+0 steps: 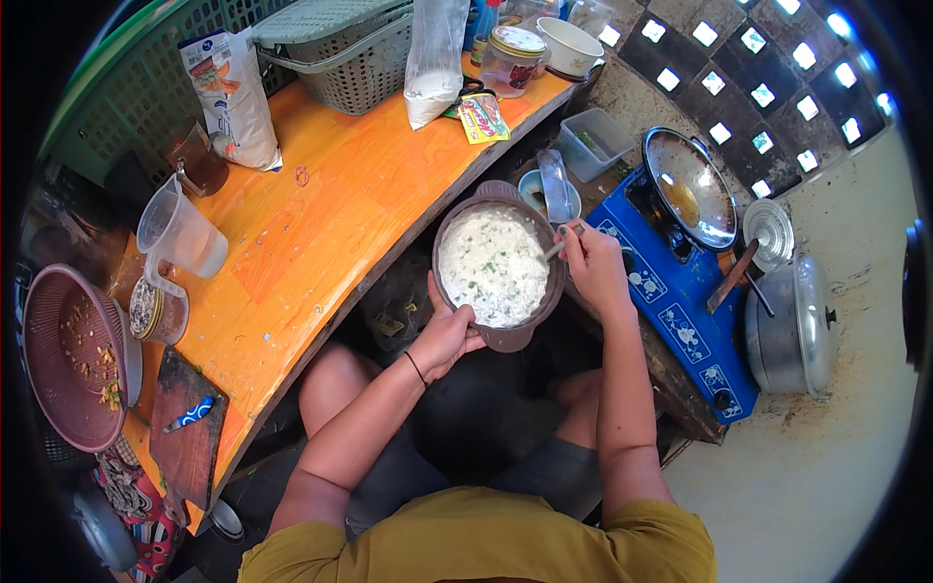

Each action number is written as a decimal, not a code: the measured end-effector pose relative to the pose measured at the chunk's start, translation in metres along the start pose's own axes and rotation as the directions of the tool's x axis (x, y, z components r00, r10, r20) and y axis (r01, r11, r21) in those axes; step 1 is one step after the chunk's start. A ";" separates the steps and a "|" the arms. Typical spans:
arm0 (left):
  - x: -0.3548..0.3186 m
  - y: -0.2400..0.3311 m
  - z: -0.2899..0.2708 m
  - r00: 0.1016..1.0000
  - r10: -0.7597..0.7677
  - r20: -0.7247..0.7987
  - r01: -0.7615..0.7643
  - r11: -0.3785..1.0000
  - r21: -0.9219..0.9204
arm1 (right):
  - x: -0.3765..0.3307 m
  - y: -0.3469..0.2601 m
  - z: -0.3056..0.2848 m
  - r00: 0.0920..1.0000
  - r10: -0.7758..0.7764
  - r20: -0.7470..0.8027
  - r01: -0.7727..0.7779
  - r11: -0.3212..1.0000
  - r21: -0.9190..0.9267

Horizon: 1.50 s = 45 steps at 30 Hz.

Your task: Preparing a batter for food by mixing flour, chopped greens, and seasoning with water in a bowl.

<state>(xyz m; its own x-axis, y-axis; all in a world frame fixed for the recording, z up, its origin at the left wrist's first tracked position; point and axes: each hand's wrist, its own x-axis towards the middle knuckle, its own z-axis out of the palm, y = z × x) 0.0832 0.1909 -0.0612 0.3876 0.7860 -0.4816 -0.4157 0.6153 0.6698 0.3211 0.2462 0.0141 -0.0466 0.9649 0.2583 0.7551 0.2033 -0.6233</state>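
Observation:
A brown bowl (447, 238) full of white batter with green flecks is held over my lap. My left hand (445, 335) grips its near rim from below, thumb on the edge. My right hand (593, 267) holds a spoon (556, 250) whose tip dips into the batter at the bowl's right side.
A blue gas stove (671, 291) with a frying pan (692, 189) sits to the right, a lidded metal pot (797, 325) beside it. The orange wooden counter (321, 223) at left carries a measuring jug (180, 233), bags, jars, baskets and a cutting board with a knife (190, 415).

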 end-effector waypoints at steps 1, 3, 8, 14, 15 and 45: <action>0.002 0.000 -0.001 1.000 -0.002 -0.004 0.002 1.000 -0.002 | -0.004 0.000 0.003 1.000 0.001 0.005 -0.001 1.000 0.002; 0.005 0.001 0.000 1.000 0.001 -0.012 -0.001 1.000 -0.012 | -0.014 0.000 0.011 0.976 0.145 0.165 -0.184 0.949 0.256; 0.013 0.001 -0.001 0.997 -0.058 0.045 0.059 0.998 -0.027 | -0.011 -0.013 0.041 0.999 -0.043 -0.013 0.044 0.919 0.391; 0.011 0.004 0.002 1.000 0.021 0.013 -0.020 0.999 -0.034 | -0.013 0.003 0.013 0.969 0.213 0.128 -0.245 0.908 0.340; 0.013 0.003 -0.001 0.999 -0.007 0.032 0.008 1.000 -0.028 | -0.017 -0.002 0.023 0.979 0.118 0.164 -0.181 0.876 0.447; 0.001 0.007 -0.015 0.999 -0.030 0.043 0.025 0.993 0.119 | 0.008 -0.014 0.007 0.993 -0.109 0.034 0.098 0.968 0.232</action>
<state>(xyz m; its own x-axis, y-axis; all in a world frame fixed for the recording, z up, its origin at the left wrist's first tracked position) 0.0684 0.1966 -0.0650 0.4352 0.7636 -0.4770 -0.3052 0.6235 0.7198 0.3061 0.2527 0.0197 -0.1507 0.9423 0.2990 0.5748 0.3296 -0.7490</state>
